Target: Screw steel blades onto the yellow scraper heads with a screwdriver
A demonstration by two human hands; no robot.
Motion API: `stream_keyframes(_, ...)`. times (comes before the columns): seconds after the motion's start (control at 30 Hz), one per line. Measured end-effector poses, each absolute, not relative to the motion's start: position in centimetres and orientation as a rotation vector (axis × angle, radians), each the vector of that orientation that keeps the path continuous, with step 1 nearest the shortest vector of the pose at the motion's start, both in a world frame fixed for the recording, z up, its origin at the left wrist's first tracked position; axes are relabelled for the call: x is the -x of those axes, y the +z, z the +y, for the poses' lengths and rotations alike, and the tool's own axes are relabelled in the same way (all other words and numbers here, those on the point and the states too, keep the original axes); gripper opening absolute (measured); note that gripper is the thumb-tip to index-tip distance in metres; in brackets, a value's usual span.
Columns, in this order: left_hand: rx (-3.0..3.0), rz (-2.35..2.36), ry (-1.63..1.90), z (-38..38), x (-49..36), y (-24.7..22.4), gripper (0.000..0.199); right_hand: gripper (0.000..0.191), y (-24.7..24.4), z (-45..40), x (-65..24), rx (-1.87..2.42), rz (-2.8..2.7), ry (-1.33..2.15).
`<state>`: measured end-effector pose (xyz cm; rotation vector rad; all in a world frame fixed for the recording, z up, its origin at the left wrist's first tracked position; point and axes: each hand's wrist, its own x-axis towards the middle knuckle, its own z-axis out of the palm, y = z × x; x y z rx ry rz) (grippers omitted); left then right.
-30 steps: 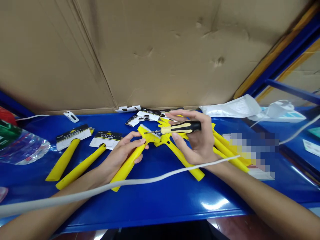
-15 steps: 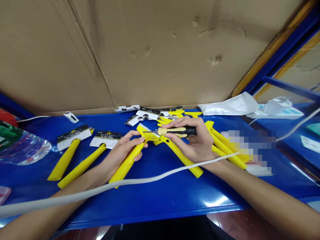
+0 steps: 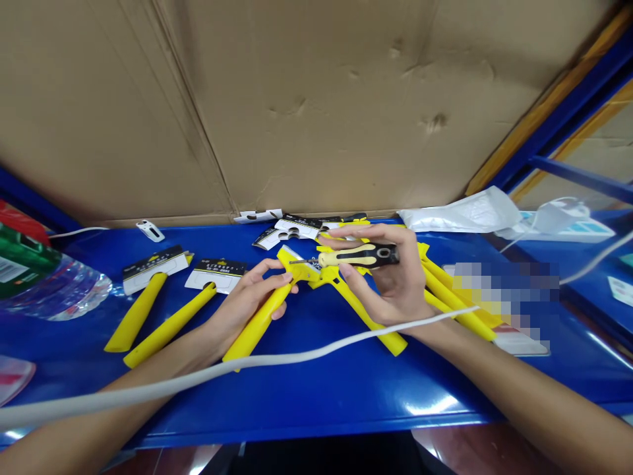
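Note:
My left hand (image 3: pixel 257 288) is closed around a yellow scraper (image 3: pixel 257 324) near its head, where a strip of metal blade shows. A screwdriver (image 3: pixel 361 256) with a cream and black handle lies between the thumb and fingers of my right hand (image 3: pixel 395 277). Its thin shaft points left, with the tip at the scraper's head; whether it sits in a screw I cannot tell. Under my right hand a second yellow scraper (image 3: pixel 366 313) rests on the blue table, its head close to the held one. More yellow handles (image 3: pixel 462 310) lie to the right, partly behind my right wrist.
Two yellow scrapers (image 3: pixel 141 310) with black-and-white cards (image 3: pixel 215 276) lie left. More cards (image 3: pixel 291 227) are piled at the back. A plastic bottle (image 3: pixel 54 290) stands far left, a white package (image 3: pixel 459 212) back right. A white cable (image 3: pixel 297 358) crosses in front of my forearms.
The whole view has shifted slightly. My right fingers have loosened and spread along the screwdriver handle, showing more of its end. My left hand keeps the scraper in the same grip.

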<state>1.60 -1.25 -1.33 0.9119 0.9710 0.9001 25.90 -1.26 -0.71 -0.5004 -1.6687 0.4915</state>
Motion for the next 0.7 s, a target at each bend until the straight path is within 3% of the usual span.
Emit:
stream_keyframes(0.17,-0.925,0.945,0.888,-1.24,-1.65,-1.35,0.044,0.048,-0.37,-1.20,-26.20,0.510,-1.713,0.247)
stream_keyframes(0.53,-0.942,0.903,0.892,-1.23,-1.44,-1.73,0.047,0.067,-0.66,-1.55,-25.57,0.465,-1.700,0.286)
stream_keyframes(0.7,-0.955,0.895,0.886,-1.27,-1.44,-1.73,0.043,0.056,-0.82,-1.39,-25.76,0.530,-1.688,0.293)
